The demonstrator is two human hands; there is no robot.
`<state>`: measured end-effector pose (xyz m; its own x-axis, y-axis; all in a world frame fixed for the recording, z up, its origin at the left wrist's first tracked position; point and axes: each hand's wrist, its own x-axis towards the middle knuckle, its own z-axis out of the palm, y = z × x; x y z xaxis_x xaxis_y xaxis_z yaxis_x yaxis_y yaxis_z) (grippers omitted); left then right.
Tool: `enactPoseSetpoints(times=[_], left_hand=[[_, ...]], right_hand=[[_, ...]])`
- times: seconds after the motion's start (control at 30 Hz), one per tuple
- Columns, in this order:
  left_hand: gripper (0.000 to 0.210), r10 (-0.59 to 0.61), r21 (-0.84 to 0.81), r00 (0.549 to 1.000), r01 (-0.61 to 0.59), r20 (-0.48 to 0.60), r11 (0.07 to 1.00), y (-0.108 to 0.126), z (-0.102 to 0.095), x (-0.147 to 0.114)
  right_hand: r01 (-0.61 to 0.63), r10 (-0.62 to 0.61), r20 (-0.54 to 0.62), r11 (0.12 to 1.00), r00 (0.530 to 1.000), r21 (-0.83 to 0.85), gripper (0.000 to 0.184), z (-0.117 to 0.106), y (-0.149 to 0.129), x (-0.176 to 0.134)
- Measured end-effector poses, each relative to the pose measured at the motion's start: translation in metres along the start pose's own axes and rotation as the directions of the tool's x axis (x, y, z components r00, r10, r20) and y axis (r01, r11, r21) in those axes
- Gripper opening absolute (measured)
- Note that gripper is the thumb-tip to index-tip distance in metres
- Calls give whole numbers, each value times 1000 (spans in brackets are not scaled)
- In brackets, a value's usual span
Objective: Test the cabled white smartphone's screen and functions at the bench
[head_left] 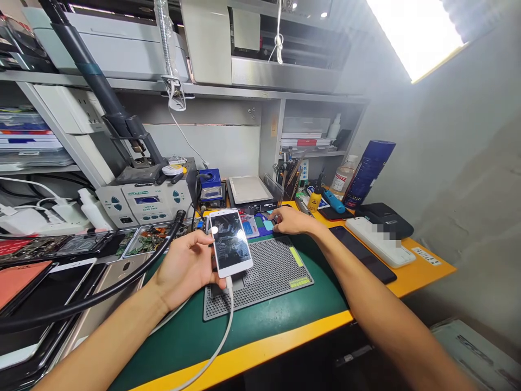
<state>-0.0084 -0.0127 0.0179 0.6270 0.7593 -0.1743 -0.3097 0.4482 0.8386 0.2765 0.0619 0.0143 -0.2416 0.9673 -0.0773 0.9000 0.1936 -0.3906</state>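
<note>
Forearms (374, 288) foremost, left hand (191, 258) holding phone (231, 244), right hand (295, 220), grip unclear, black hose (122, 289) before devices (52, 288)

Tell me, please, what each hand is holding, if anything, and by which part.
The left hand holds the white phone by its left edge; whether the right hand holds anything cannot be told.

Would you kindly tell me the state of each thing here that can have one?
White phone: tilted, screen dark with reflections, on or off unclear
White cable: plugged into the phone
Left hand: holding the phone
Right hand: fingers bent, grip unclear
Overhead lamp: lit
Grey perforated mat: lying flat
Black tablet: flat, screen dark
</note>
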Motion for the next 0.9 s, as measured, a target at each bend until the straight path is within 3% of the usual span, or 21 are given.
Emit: enactPoseSetpoints(times=[0.3, 0.4, 0.47, 0.6, 0.67, 0.77, 0.9], left_hand=[[24, 2, 13, 1000, -2, -2, 1000, 0, -1, 0], [26, -11, 11, 1000, 11, 1, 1000, 1, -1, 0], [27, -6, -1, 1000, 6, -2, 1000, 1, -1, 0], [28, 15, -12, 1000, -15, -14, 1000, 3, -1, 1], [31, 26, -8, 1000, -26, -14, 1000, 3, -1, 1], [36, 43, -6, 999, -43, 0, 999, 3, -2, 0], [42, 43, -2, 999, -43, 5, 999, 3, -2, 0]], right_hand=[[4, 4, -68, 993, 998, 121, 47, -2, -1, -2], [42, -14, -100, 957, 995, 286, 45, -5, -13, -6], [50, 2, -98, 847, 995, 529, 43, -6, -25, -10], [-6, -13, 14, 481, 1000, 877, 46, 1, -52, -19], [-76, -99, 119, 358, 988, 930, 45, 6, -62, -23], [-144, -259, 212, 260, 942, 955, 32, 14, -72, -27], [-208, -291, 241, 140, 926, 968, 19, 21, -79, -29]])
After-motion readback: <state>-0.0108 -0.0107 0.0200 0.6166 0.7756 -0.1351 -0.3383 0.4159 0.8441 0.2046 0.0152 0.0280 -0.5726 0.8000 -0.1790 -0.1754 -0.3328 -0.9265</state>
